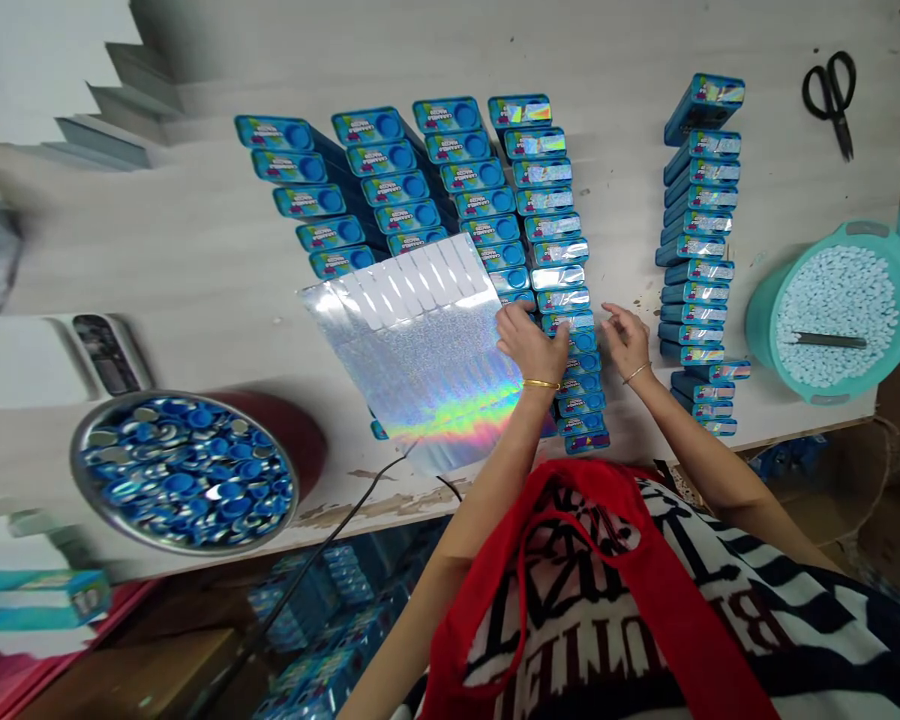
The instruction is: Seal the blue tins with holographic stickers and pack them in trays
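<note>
Rows of narrow blue tins [471, 177] stand on the table, their printed tops facing up. A shiny holographic sticker sheet [427, 350] lies tilted over part of these rows, with pale strips near its far end. My left hand [532, 345] rests between the sheet's right edge and the rightmost row of tins, its thumb touching a tin top and its fingers apart. Just right of that row, my right hand [625, 340] hovers with loosely bent, parted fingers and nothing visible in them. Silvery stickers [559, 276] show on many tops in the rightmost row.
A separate column of tins [696, 247] stands to the right, near black scissors [830, 100] and a turquoise basin [761, 330] of white pellets. At left are a metal pot [300, 440] full of blue-and-silver caps and a white scale [30, 360]. A black cable [345, 515] crosses the table's front edge.
</note>
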`<action>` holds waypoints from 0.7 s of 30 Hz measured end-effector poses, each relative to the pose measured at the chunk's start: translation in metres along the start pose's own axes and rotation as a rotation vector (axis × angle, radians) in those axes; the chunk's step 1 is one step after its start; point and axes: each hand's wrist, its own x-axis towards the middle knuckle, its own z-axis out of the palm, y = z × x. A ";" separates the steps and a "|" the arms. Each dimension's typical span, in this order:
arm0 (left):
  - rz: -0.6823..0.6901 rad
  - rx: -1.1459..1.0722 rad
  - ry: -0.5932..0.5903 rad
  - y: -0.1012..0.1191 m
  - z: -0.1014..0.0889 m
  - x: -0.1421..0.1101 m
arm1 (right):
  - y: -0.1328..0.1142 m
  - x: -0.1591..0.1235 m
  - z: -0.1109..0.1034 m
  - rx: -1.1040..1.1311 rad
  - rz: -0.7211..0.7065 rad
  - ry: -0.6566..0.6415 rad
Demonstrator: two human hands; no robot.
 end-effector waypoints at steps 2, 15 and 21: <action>-0.016 0.039 -0.026 0.004 -0.002 0.001 | 0.004 -0.007 0.002 -0.045 -0.044 -0.024; 0.258 0.058 0.186 -0.121 -0.127 0.102 | -0.104 0.050 0.017 -0.391 -0.397 0.119; 0.190 0.251 0.061 -0.195 -0.173 0.166 | -0.217 0.090 0.127 -0.388 -0.580 -0.252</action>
